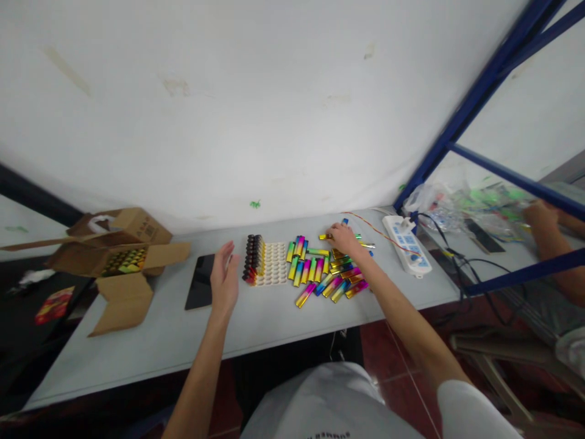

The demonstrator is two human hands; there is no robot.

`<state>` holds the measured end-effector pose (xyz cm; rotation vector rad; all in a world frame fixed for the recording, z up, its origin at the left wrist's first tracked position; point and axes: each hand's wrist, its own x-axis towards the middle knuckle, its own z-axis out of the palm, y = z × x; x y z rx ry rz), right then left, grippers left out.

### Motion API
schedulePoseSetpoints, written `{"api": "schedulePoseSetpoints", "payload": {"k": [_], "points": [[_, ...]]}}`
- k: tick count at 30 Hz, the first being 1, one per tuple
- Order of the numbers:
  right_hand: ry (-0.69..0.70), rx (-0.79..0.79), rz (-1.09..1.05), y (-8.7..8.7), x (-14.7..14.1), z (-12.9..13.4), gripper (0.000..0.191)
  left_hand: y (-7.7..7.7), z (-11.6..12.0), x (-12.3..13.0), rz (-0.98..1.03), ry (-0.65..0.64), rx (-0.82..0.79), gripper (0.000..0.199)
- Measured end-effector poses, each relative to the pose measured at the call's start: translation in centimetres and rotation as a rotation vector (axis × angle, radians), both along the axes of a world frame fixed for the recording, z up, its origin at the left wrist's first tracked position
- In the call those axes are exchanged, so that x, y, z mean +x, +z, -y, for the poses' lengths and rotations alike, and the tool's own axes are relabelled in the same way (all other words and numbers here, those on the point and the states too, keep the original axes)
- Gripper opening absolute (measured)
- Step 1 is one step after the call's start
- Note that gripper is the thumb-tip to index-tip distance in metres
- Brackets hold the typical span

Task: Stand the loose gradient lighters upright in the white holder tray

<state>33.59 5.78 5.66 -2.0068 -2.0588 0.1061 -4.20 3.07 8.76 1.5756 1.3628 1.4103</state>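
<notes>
My right hand (343,239) reaches to the back of a pile of shiny gradient-coloured tubes (312,270). Its fingers are curled down on a tube there, and the fingertips are partly hidden. My left hand (223,277) hovers with nothing in it, fingers apart, beside the right edge of a black flat phone or tablet (199,281). Between my hands lies a white tray with rows of holes (275,263). Its left columns hold upright black-topped pieces (250,256), several showing gold or red sides.
An open cardboard box (130,286) with yellow-and-black pieces stands at the left. A white power strip (406,246) with plugs and a thin orange wire lies right of the pile. Blue metal framing (457,134) rises at the right; another person's arm (555,244) shows beyond it.
</notes>
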Motion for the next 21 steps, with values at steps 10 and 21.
{"api": "schedulePoseSetpoints", "payload": {"k": [10,21], "points": [[0.139,0.046,-0.123,1.5,-2.2,-1.6,0.020,4.0,4.1,3.6,0.087,0.041,0.138,0.027],[0.000,-0.055,-1.638,3.6,-12.1,6.1,0.041,1.7,2.8,7.2,0.238,-0.296,-0.252,0.044]]}}
